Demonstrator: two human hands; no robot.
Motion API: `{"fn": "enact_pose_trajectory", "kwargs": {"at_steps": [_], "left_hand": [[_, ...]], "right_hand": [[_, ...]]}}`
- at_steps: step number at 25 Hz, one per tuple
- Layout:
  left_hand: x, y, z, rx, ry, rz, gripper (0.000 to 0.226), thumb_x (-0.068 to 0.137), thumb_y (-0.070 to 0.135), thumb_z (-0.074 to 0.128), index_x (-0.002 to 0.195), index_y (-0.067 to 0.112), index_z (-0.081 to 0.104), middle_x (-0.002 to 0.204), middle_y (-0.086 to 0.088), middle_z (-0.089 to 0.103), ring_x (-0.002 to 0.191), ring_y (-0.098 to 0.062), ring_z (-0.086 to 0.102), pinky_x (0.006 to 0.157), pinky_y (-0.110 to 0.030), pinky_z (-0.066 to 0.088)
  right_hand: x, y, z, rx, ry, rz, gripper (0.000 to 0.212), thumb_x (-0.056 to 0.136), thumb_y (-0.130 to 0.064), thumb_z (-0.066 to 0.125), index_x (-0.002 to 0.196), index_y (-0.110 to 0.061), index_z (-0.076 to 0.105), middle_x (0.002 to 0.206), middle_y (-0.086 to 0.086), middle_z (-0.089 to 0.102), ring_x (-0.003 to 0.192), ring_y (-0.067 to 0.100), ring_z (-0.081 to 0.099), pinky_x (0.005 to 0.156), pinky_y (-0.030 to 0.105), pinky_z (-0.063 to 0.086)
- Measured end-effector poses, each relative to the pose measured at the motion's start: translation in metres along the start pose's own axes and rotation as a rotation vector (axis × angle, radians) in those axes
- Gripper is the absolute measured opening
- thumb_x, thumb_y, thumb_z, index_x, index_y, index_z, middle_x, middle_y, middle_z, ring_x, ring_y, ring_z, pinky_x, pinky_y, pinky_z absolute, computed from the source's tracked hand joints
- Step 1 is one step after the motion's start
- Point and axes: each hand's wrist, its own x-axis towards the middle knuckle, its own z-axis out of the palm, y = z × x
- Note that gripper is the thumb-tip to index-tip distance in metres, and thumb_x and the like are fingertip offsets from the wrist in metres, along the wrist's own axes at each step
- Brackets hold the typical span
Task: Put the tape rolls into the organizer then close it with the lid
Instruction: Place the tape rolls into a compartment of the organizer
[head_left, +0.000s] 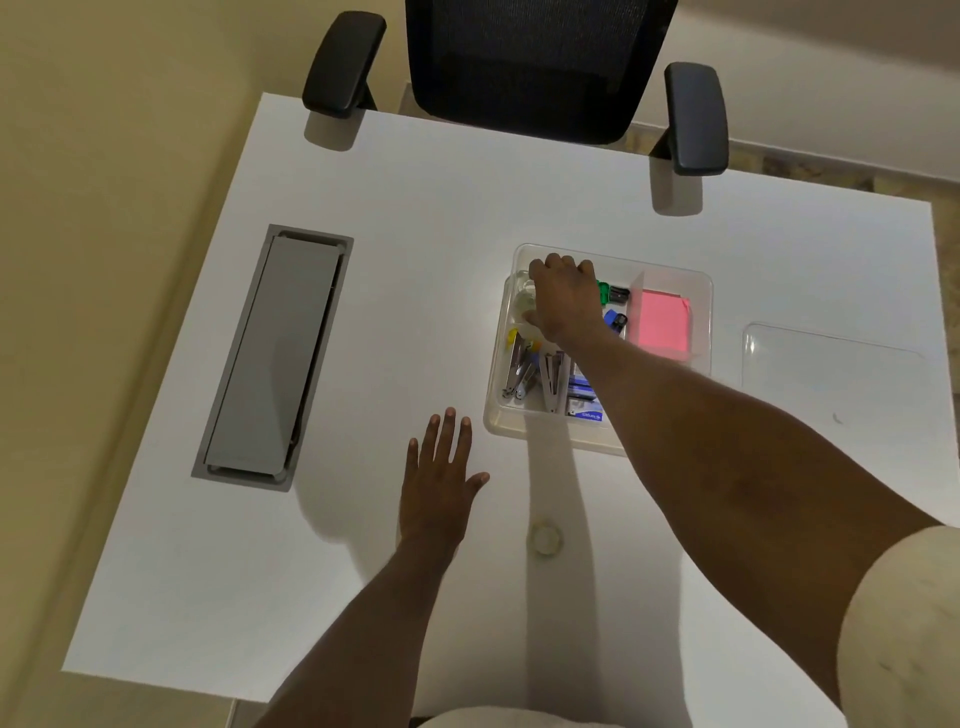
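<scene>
Organizer (698, 291) holds right hand (563, 299), grip hidden; left hand (441, 478) flat, fingers (449, 431) spread.

Left hand (441, 483) flat, fingers spread — right hand (563, 301) extended forward, palm down.

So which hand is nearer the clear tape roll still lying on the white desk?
Left. The left hand rests flat on the desk just up-left of the clear tape roll; the right hand is far off inside the clear organizer.

Lid (831, 364) right of organizer (696, 322)
</scene>
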Motion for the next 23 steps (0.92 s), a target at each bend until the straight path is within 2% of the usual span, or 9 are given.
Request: {"fn": "enact_pose_trajectory", "kwargs": {"at_steps": [7, 12, 15, 19, 23], "left_hand": [[0.0, 0.006, -0.012, 0.041, -0.067, -0.023, 0.081, 0.105, 0.061, 0.026, 0.163, 0.024, -0.017, 0.171, -0.003, -0.025, 0.159, -0.026, -0.021, 0.132, -0.05, 0.003], [-0.003, 0.009, -0.022, 0.024, -0.069, -0.017, 0.081, 0.106, 0.057, 0.033, 0.165, 0.021, -0.01, 0.173, -0.006, -0.019, 0.161, -0.027, -0.015, 0.132, -0.051, 0.007], [-0.003, 0.011, -0.026, 0.03, -0.068, -0.014, 0.08, 0.106, 0.056, 0.035, 0.165, 0.02, -0.007, 0.174, -0.006, -0.016, 0.162, -0.027, -0.012, 0.132, -0.05, 0.009], [-0.004, 0.013, -0.029, 0.03, -0.072, -0.019, 0.081, 0.105, 0.056, 0.036, 0.165, 0.02, -0.006, 0.174, -0.006, -0.014, 0.162, -0.028, -0.009, 0.131, -0.052, 0.012], [-0.004, 0.014, -0.03, 0.032, -0.089, -0.023, 0.083, 0.105, 0.057, 0.037, 0.165, 0.02, -0.006, 0.174, -0.007, -0.014, 0.162, -0.028, -0.009, 0.131, -0.053, 0.013]], "right_hand": [[-0.054, 0.003, -0.005, 0.104, 0.167, 0.015, 0.038, 0.087, -0.023, 0.075, 0.121, -0.013, 0.062, 0.114, 0.008, 0.066, 0.107, 0.029, 0.06, 0.094, 0.042, 0.043], [-0.108, -0.002, 0.006, 0.19, 0.271, 0.023, 0.031, 0.088, -0.026, 0.075, 0.115, -0.014, 0.065, 0.107, 0.006, 0.068, 0.099, 0.027, 0.061, 0.089, 0.041, 0.046], [-0.146, -0.008, 0.02, 0.197, 0.277, -0.002, 0.026, 0.093, -0.03, 0.068, 0.113, -0.014, 0.064, 0.102, 0.006, 0.068, 0.094, 0.025, 0.062, 0.084, 0.039, 0.049], [-0.204, -0.013, 0.044, 0.292, 0.27, -0.004, 0.032, 0.09, -0.031, 0.074, 0.115, -0.012, 0.065, 0.104, 0.007, 0.069, 0.094, 0.026, 0.065, 0.084, 0.038, 0.051], [-0.255, -0.013, 0.071, 0.351, 0.107, 0.018, 0.039, 0.092, -0.039, 0.07, 0.121, -0.014, 0.065, 0.114, 0.005, 0.069, 0.102, 0.025, 0.065, 0.091, 0.039, 0.05]]}}
